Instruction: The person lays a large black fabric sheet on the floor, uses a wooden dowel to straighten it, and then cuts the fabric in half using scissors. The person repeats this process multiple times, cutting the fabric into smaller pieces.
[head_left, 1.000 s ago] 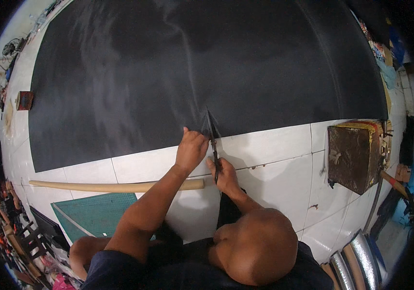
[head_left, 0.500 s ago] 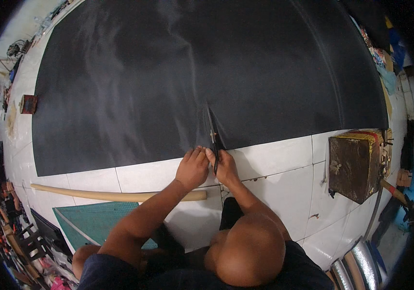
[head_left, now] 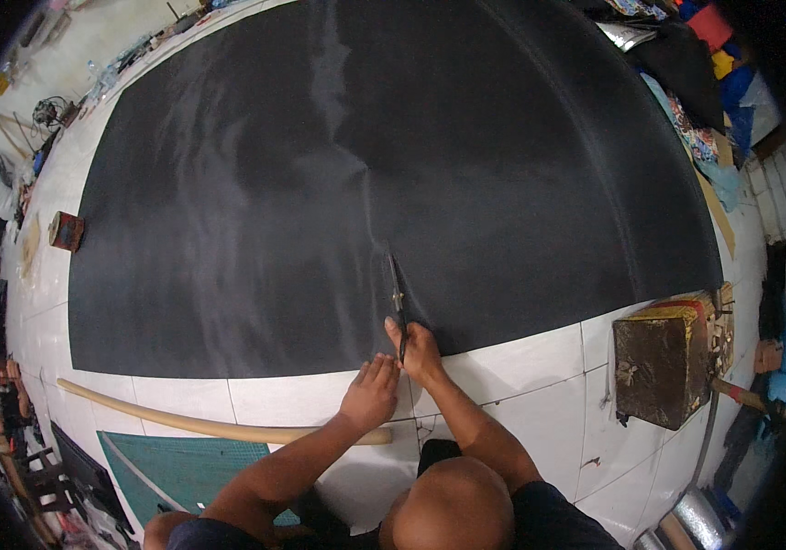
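- Right hand (head_left: 422, 353) closed around the handles of dark scissors (head_left: 398, 298); blades point away from the person into the near edge of a big black fabric sheet (head_left: 466, 156).
- Left hand (head_left: 370, 394) lies flat, fingers (head_left: 382, 367) spread, on the white tiled floor (head_left: 521, 376) at the fabric's near edge, just beside the scissors; it grips nothing.
- Fabric is spread wide over the floor and fills most of the view; scissors sit at its near edge, about mid-width.
- Progress, as a judgement: the cut looks barely started. Blades are only a short way in from the edge, and a faint crease line runs on ahead across the uncut cloth, so nearly the whole length is left.
- Nearby: long pale wooden stick (head_left: 219, 426) and green cutting mat (head_left: 182, 467) on the person's left, worn brown box (head_left: 664, 362) on the right, small reddish tin (head_left: 66, 231) far left.
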The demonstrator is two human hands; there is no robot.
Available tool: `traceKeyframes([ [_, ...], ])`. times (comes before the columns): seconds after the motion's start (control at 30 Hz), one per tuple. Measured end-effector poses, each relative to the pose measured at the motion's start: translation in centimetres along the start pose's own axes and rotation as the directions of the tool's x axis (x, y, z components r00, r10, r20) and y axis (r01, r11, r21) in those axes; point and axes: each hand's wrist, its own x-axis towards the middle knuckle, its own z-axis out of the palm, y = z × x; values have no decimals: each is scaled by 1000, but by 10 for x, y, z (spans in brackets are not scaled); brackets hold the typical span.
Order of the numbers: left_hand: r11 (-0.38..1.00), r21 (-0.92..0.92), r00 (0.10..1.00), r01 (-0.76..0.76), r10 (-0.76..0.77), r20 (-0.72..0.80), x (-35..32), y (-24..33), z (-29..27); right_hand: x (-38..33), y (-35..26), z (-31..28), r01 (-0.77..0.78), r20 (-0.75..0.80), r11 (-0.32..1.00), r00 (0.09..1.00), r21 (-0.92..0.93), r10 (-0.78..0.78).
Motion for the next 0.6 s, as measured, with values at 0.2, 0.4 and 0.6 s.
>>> traceKeyframes([
  [0.2,1000,13,997,4,-3,-77,6,0,3,11,15,2,116,-83,992,990,55,-111],
  [0.4,998,-46,999,47,-48,-16,1,0,-1,35,-33,2,-25,18,976,1000,218,22],
  [0.6,996,-74,998,57,-55,36,1,0,-1,64,-59,2,-23,-31,987,999,157,29],
])
